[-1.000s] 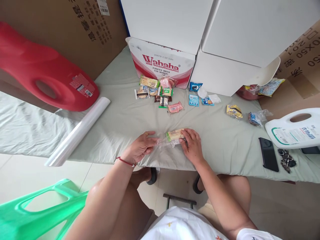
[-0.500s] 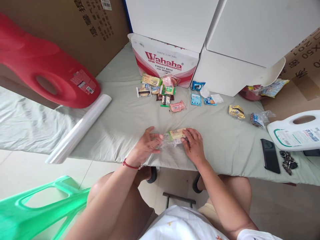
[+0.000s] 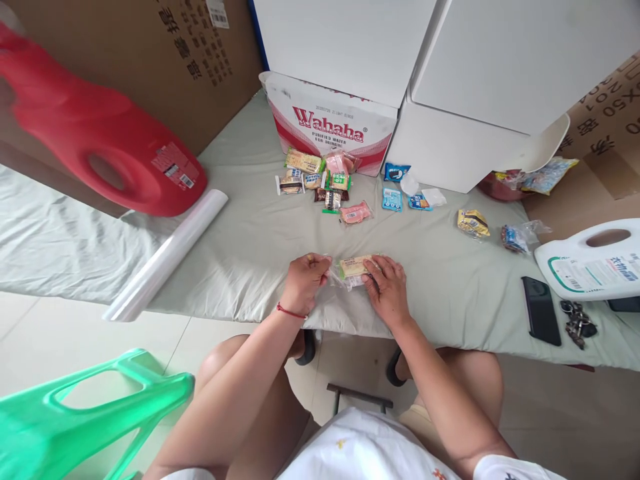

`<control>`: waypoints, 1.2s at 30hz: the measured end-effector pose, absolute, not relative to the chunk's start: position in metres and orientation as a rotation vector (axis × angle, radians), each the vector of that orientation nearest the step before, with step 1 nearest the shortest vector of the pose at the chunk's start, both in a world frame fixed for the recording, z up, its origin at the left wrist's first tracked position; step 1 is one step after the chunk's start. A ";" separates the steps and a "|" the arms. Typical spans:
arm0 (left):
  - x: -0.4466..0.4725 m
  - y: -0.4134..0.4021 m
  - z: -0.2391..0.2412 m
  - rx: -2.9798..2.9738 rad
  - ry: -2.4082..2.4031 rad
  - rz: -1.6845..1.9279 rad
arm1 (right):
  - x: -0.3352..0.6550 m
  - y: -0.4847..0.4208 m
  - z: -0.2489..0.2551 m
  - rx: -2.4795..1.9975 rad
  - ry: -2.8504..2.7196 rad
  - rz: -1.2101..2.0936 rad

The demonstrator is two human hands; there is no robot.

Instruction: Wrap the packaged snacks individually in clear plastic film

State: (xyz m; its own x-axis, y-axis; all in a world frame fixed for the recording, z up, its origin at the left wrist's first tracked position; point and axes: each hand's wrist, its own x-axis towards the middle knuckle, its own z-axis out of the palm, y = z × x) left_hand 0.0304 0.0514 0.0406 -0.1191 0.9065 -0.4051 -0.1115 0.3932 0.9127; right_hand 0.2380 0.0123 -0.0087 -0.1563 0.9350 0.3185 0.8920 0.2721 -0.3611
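Cloth-covered surface (image 3: 250, 260), pale grey-green, wrinkled. Brown carton (image 3: 135, 73), at left, vertical Chinese characters and a barcode sticker. Second brown carton (image 3: 613, 183), at right, printing turned on its side, "X50" legible. White drinks carton (image 3: 285, 110) with red bands, lettered "Wahaha®" and "PURIFIED WATER FOR DRINKING", a faint code line above. Red jug (image 3: 85, 117), tilted, handled; its label shows a barcode, the text too small to read. Plastic roll (image 3: 167, 257), clear, lying aslant beside the jug. White bottle (image 3: 575, 280), on its side, green-edged label with large Chinese characters. Left hand (image 3: 307, 277), thumb and fingertips pinching clear plastic (image 3: 336, 275). Right hand (image 3: 387, 290), fingers close together, bent over the right end of a yellow-green packet (image 3: 354, 267). That packet lies near the front edge, between the hands, its small print illegible. Black phone (image 3: 541, 310), just left of keys (image 3: 579, 325). Assorted wrapped snacks (image 3: 303, 161), heaped before the drinks carton, mostly Chinese lettering. Pink packet (image 3: 356, 213), at the heap's near side.
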 end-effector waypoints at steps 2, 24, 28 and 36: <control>0.045 0.055 0.045 0.809 1.391 1.038 | 0.238 0.012 -0.009 -1.647 -2.076 0.097; 0.088 0.064 0.015 1.963 1.208 0.776 | 0.253 0.013 -0.009 -1.495 -1.762 0.523; 0.092 0.055 0.016 2.298 1.245 0.527 | 0.251 0.013 -0.007 -1.485 -1.728 0.513; 0.100 0.054 0.024 2.585 1.279 0.176 | 0.271 0.018 0.008 -1.368 -1.771 0.669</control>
